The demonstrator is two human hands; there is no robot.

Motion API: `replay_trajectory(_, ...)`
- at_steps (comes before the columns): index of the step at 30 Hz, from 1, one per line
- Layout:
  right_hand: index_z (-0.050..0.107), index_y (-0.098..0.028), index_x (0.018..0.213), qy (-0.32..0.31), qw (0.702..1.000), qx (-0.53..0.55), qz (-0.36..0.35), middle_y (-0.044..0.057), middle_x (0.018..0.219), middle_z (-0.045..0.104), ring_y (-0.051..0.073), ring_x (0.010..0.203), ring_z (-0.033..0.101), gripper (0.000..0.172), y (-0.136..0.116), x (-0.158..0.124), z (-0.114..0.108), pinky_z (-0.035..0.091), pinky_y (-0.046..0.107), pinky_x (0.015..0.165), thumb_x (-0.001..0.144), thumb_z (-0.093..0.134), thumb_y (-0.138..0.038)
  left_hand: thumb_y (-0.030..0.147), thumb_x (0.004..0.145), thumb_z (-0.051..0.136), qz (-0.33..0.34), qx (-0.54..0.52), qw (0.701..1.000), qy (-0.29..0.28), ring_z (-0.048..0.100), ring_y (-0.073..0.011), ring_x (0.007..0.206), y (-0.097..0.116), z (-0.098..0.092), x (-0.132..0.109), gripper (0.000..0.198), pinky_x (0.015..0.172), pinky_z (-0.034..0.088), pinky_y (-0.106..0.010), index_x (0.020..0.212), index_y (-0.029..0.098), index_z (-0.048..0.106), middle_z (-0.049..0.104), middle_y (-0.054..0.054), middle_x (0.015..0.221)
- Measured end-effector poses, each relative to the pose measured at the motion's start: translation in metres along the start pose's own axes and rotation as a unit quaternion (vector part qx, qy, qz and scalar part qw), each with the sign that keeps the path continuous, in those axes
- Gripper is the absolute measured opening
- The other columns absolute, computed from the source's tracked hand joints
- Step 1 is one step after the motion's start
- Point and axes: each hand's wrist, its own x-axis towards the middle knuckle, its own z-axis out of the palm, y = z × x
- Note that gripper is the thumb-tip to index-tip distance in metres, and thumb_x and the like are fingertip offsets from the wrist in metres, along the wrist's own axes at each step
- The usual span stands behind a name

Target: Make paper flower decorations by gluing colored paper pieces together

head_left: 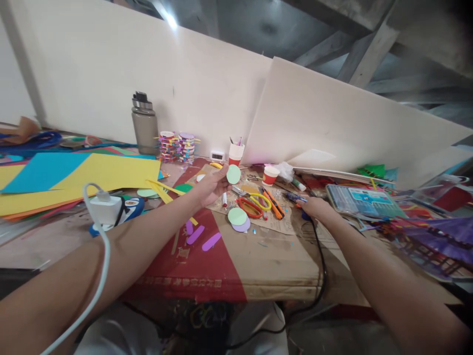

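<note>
My left hand (pixel 213 187) reaches out over the table and pinches a pale green paper circle (pixel 233 174), held upright at its left edge. My right hand (pixel 317 208) is closed on a blue tool (pixel 295 197) with a black cord (pixel 320 266) trailing back off the table edge; it looks like a glue gun. Between the hands lie another green circle on a purple one (pixel 238 218), scissors with orange and yellow handles (pixel 254 204), and purple paper strips (pixel 201 236).
Flattened cardboard (pixel 258 256) covers the table. Yellow and blue paper sheets (pixel 74 177) lie at left by a white charger (pixel 105 209) and its cable. A grey bottle (pixel 145 125), stacked paper pieces (pixel 177 147), paper cups (pixel 235 154) and white boards (pixel 332 118) stand behind.
</note>
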Motion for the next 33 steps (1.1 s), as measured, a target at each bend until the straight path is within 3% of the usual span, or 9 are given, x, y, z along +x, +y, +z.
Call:
replay_trajectory(4, 0.065, -0.012, 0.074, -0.013, 0.994, -0.112, 0.002, 0.022, 0.095, 0.065, 0.032, 0.097, 0.061, 0.018, -0.051, -0.021, -0.006, 0.044, 0.043, 0.083, 0.078, 0.062, -0.029, 0.042, 0.083, 0.062, 0.006, 0.001, 1.000, 0.009, 0.068, -0.0165, 0.075, -0.001, 0.000, 0.001, 0.033, 0.052, 0.046, -0.020, 0.098, 0.013, 0.064, 0.071, -0.011, 0.089)
replay_trajectory(7, 0.067, -0.016, 0.088, -0.136, 0.980, -0.030, -0.141, 0.012, 0.095, 0.067, 0.020, 0.088, 0.062, 0.022, -0.107, -0.044, 0.004, 0.045, 0.030, 0.078, 0.085, 0.055, -0.034, 0.041, 0.085, 0.060, 0.010, -0.003, 1.000, 0.021, 0.067, -0.0152, 0.072, 0.000, -0.001, 0.001, 0.030, 0.052, 0.046, -0.020, 0.096, 0.013, 0.063, 0.071, -0.010, 0.086)
replay_trajectory(9, 0.066, -0.018, 0.100, -0.199, 0.957, 0.031, -0.208, 0.007, 0.098, 0.067, 0.017, 0.086, 0.062, 0.026, -0.136, -0.056, 0.018, 0.045, 0.026, 0.075, 0.081, 0.063, -0.036, 0.042, 0.085, 0.059, 0.012, -0.005, 1.000, 0.028, 0.067, -0.0150, 0.071, 0.001, -0.002, 0.002, 0.030, 0.052, 0.045, -0.020, 0.095, 0.014, 0.063, 0.071, -0.009, 0.086)
replay_trajectory(11, 0.065, -0.018, 0.101, -0.219, 0.947, 0.027, -0.234, 0.008, 0.103, 0.065, 0.019, 0.089, 0.060, 0.036, -0.152, -0.063, 0.032, 0.044, 0.027, 0.075, 0.070, 0.074, -0.034, 0.044, 0.084, 0.060, 0.013, -0.007, 0.999, 0.031, 0.067, -0.0152, 0.072, 0.002, -0.003, 0.003, 0.032, 0.053, 0.045, -0.020, 0.095, 0.014, 0.063, 0.071, -0.009, 0.086)
replay_trajectory(17, 0.070, -0.019, 0.089, -0.270, 0.930, 0.103, -0.225, 0.002, 0.084, 0.066, 0.015, 0.076, 0.060, 0.025, -0.149, -0.059, 0.053, 0.042, 0.024, 0.066, 0.064, 0.075, -0.021, 0.045, 0.081, 0.064, 0.016, -0.009, 1.000, 0.023, 0.065, -0.0145, 0.071, 0.004, -0.002, 0.002, 0.035, 0.053, 0.043, -0.020, 0.093, 0.012, 0.064, 0.071, -0.010, 0.084)
replay_trajectory(20, 0.070, -0.020, 0.091, -0.247, 0.939, 0.168, -0.173, -0.001, 0.077, 0.064, 0.013, 0.068, 0.057, 0.029, -0.145, -0.056, 0.054, 0.041, 0.023, 0.060, 0.063, 0.073, -0.019, 0.042, 0.083, 0.062, 0.010, -0.017, 0.999, 0.030, 0.065, -0.0133, 0.067, 0.003, -0.001, 0.001, 0.030, 0.052, 0.043, -0.020, 0.091, 0.013, 0.064, 0.071, -0.008, 0.082)
replay_trajectory(24, 0.064, -0.018, 0.076, -0.263, 0.913, 0.302, -0.076, -0.005, 0.055, 0.056, 0.009, 0.047, 0.049, 0.012, -0.143, -0.055, 0.048, 0.037, 0.021, 0.045, 0.068, 0.067, -0.026, 0.041, 0.084, 0.061, -0.002, -0.015, 0.999, 0.044, 0.065, -0.0137, 0.067, 0.000, -0.001, 0.001, 0.028, 0.052, 0.043, -0.020, 0.091, 0.014, 0.063, 0.070, -0.007, 0.081)
replay_trajectory(28, 0.059, -0.019, 0.076, -0.186, 0.895, 0.405, -0.015, -0.002, 0.054, 0.060, 0.012, 0.045, 0.055, 0.017, -0.139, -0.051, 0.039, 0.041, 0.022, 0.043, 0.072, 0.063, -0.034, 0.044, 0.080, 0.065, -0.004, -0.001, 0.999, 0.035, 0.066, -0.0149, 0.070, -0.005, -0.002, 0.001, 0.033, 0.053, 0.044, -0.020, 0.091, 0.013, 0.064, 0.071, -0.008, 0.084)
replay_trajectory(33, 0.066, -0.019, 0.079, 0.064, 0.905, 0.386, -0.166, 0.006, 0.087, 0.066, 0.018, 0.081, 0.064, 0.009, -0.137, -0.051, 0.032, 0.053, 0.031, 0.066, 0.074, 0.059, -0.021, 0.043, 0.080, 0.065, 0.005, 0.012, 1.000, 0.014, 0.066, -0.0151, 0.073, -0.010, -0.003, -0.001, 0.032, 0.052, 0.044, -0.020, 0.092, 0.013, 0.064, 0.071, -0.009, 0.089)
